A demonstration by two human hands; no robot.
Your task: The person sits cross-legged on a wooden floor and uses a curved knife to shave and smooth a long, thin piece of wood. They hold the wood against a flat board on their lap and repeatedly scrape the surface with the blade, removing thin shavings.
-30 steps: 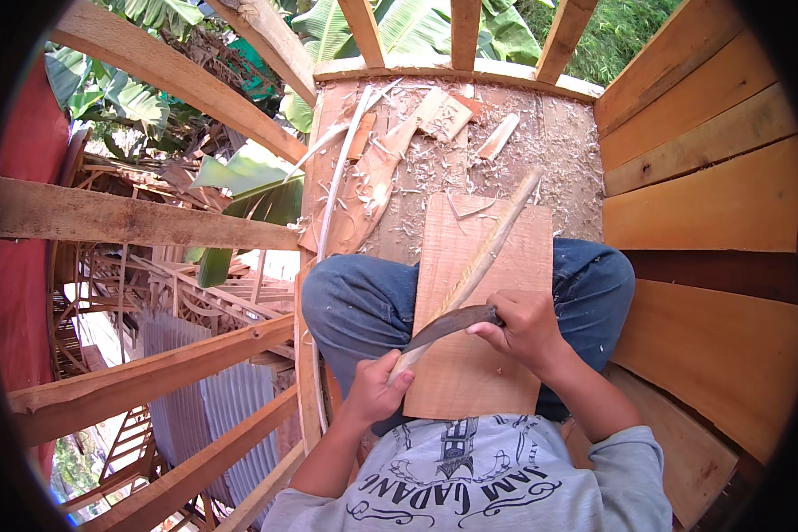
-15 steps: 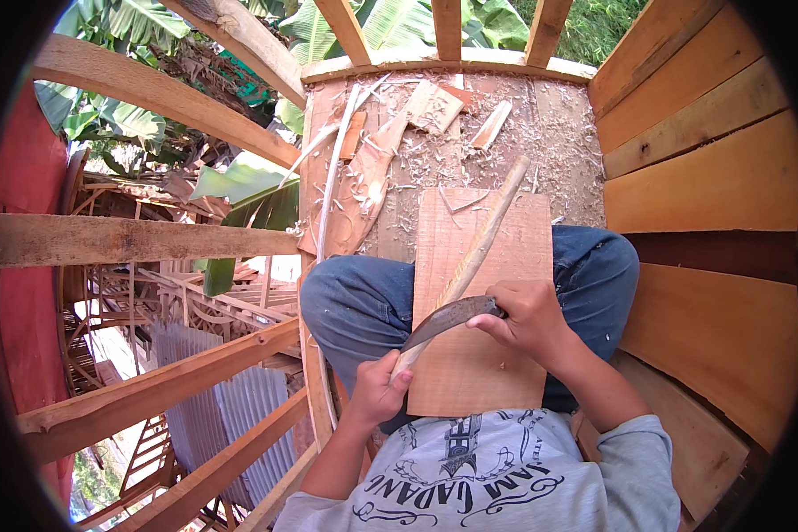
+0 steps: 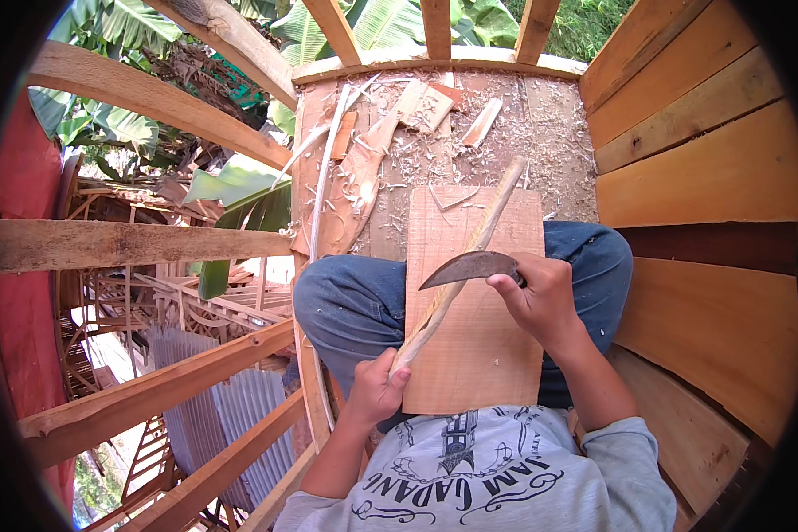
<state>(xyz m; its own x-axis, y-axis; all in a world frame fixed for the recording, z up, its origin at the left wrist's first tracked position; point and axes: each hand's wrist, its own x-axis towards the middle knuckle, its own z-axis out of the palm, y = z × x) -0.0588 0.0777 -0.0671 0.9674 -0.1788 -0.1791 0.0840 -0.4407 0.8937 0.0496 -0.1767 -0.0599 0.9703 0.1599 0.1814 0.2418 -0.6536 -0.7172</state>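
A flat wooden board (image 3: 488, 346) lies across my lap, over blue jeans. A long thin wooden stick (image 3: 477, 235) runs diagonally over the board from near left to far right. My left hand (image 3: 377, 386) grips the stick's near end at the board's left edge. My right hand (image 3: 536, 297) holds the handle of a curved dark knife (image 3: 465, 266), whose blade rests across the stick near its middle.
Wood shavings and offcuts (image 3: 426, 106) litter the platform floor ahead of my knees. A plank wall (image 3: 700, 177) rises on the right. On the left, open wooden beams (image 3: 133, 244) look down on corrugated roofing (image 3: 195, 417) and banana leaves far below.
The knife blade has slid farther up the stick, away from my body, with my right hand. My left hand keeps its grip on the stick's near end.
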